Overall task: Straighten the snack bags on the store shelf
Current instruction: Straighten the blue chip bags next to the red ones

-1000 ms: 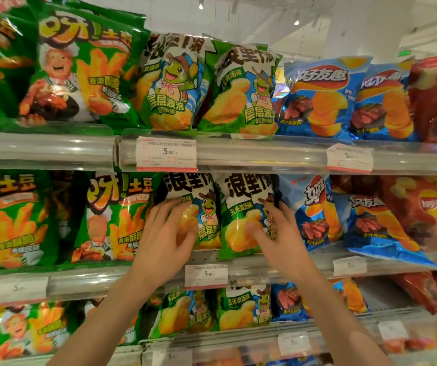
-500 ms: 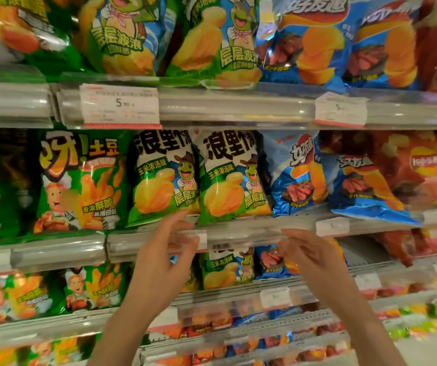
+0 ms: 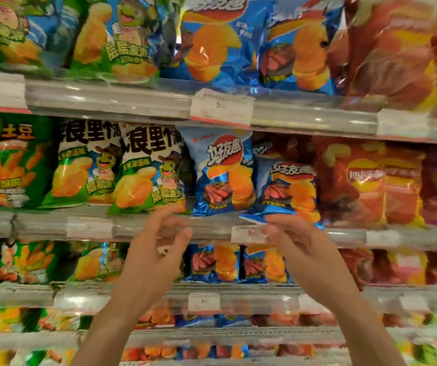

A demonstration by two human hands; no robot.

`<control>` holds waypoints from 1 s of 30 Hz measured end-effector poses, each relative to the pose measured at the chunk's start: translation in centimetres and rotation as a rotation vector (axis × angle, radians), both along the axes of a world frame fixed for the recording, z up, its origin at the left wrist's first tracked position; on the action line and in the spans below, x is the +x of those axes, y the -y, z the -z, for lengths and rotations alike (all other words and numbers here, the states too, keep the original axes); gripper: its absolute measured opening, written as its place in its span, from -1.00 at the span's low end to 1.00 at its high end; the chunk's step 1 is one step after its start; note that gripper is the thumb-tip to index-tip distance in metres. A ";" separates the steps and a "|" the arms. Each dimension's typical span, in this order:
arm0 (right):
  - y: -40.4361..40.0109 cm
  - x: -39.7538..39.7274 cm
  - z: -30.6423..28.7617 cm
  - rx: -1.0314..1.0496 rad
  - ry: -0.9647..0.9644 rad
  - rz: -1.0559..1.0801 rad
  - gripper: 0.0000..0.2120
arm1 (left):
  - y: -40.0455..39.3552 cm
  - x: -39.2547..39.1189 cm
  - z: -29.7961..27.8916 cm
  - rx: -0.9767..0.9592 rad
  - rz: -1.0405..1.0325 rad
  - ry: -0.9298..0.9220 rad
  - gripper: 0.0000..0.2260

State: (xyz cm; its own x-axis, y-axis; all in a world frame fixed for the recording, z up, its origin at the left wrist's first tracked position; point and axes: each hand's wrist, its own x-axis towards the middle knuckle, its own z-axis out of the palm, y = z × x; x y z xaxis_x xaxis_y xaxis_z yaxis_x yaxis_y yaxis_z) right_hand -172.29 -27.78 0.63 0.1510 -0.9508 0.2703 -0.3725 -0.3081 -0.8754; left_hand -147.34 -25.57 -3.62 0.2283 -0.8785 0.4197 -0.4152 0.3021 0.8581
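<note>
Reaching both hands toward two blue bags on the middle shelf.

Right fingers [image 3: 282, 224], loosely curled and holding nothing as far as the blurred frame shows, lie at the bottom edge of the tilted blue bag [image 3: 290, 192], which sits directly above them; contact cannot be confirmed. This bag leans, its long axis tipped with the top toward the right, and its lower corner overhangs the shelf rail [image 3: 212, 228]. The right hand [image 3: 299, 247] is the nearer one. Left fingers [image 3: 170, 220] are spread and empty, below the gap between the green bag [image 3: 150, 170] and the upright blue bag [image 3: 220, 173]. The left hand [image 3: 154, 254] stays below the rail. Judged next: the right hand rotates the leaning bag upright.
</note>
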 end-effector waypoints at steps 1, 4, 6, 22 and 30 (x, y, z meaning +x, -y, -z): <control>0.2 -0.9 -0.5 -0.008 -0.001 -0.013 -0.84 | 0.0 -1.0 -0.2 0.000 -0.003 0.002 -0.67; 0.9 -2.7 -1.5 -0.044 -0.041 -0.047 -0.85 | 0.1 -3.4 -1.0 0.010 -0.005 0.014 -0.65; 1.4 -3.5 -2.2 -0.084 -0.054 -0.054 -0.86 | 0.8 -4.3 -1.4 0.019 -0.002 0.020 -0.64; 9.0 -3.1 -1.1 0.072 -0.375 0.300 -0.16 | 10.4 -4.7 -2.5 -0.076 -0.073 0.152 -0.35; 9.1 -3.3 -0.6 0.107 -0.316 0.281 -0.19 | 13.1 -4.7 -3.2 -0.071 -0.056 0.202 -0.40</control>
